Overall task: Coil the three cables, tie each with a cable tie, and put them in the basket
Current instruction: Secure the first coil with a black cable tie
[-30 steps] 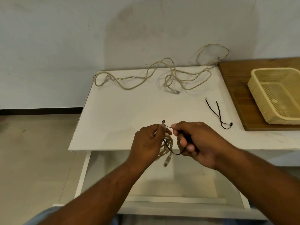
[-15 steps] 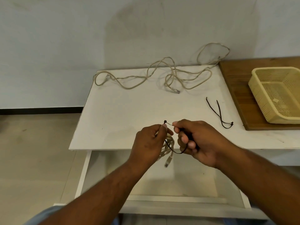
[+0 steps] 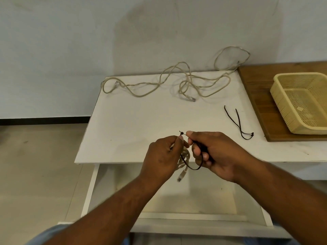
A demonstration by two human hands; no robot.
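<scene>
My left hand [image 3: 161,155] grips a small beige coiled cable [image 3: 184,159] just off the table's front edge, its plug hanging down below. A dark brown cable tie [image 3: 193,167] loops under the coil. My left fingertips pinch its beaded end, and my right hand [image 3: 215,152] holds the other part of the tie. Loose beige cables [image 3: 177,82] lie tangled along the back of the white table [image 3: 134,121]. Two more dark cable ties [image 3: 238,123] lie at the right. The pale yellow basket [image 3: 283,103] stands on the wooden board at far right.
A wooden board [image 3: 260,103] covers the table's right end under the basket. One cable loop rises against the grey wall [image 3: 88,41] behind the table. A white lower shelf [image 3: 203,197] sits beneath my hands. Tiled floor lies at left.
The hands have stayed in nearly the same place. The tie's loop under the coil hangs slightly lower and my right fingers have shifted their hold on it a little.
</scene>
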